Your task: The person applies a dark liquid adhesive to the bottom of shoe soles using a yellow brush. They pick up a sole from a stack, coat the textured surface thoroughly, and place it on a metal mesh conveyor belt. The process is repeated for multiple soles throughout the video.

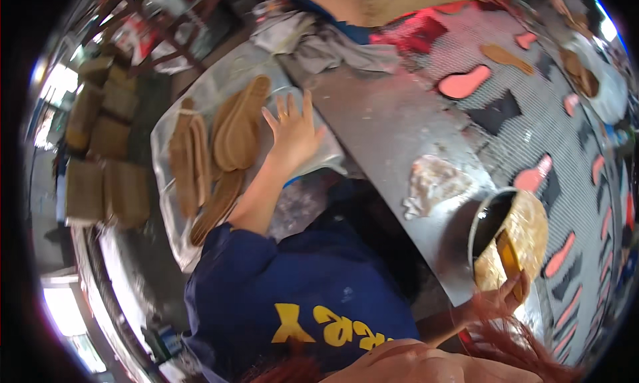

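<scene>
Yellow tool [508,255] leans in the mouth of a round pot [472,240] coated with wrinkled, tan residue, at the metal table's [373,113] near edge. Right hand [494,304] reaches up to its lower end, fingers curled against it; how firmly they close is unclear. Left hand [295,140] stretches forward on a bent arm, back upward, fingers fanned wide and thumb out, grasping nothing, over clear plastic [233,66] just beside stacked brown insoles [241,130]. Whether it touches the plastic cannot be told.

Left hand [296,139] outstretched, fingers [307,108] splayed, right hand [491,306] lower, fingers curled.
</scene>
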Available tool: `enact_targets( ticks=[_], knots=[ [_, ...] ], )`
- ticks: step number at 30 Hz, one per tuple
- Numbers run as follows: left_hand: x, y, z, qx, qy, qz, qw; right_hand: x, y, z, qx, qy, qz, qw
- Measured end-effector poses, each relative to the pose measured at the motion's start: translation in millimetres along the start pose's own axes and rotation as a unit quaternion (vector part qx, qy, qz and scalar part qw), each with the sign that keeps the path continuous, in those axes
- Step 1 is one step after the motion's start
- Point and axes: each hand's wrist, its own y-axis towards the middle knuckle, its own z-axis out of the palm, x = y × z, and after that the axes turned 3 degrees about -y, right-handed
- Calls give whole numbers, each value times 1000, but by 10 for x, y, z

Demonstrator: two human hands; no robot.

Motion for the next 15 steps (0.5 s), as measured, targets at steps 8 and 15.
enact_targets(
  ticks=[8,15],
  knots=[
    [638,315,-140,189,62,-276,940,83,3,156,232,-188,-180,937],
    [880,257,-82,140,76,-301,940,117,5,222,253,-167,-212,929]
  ],
)
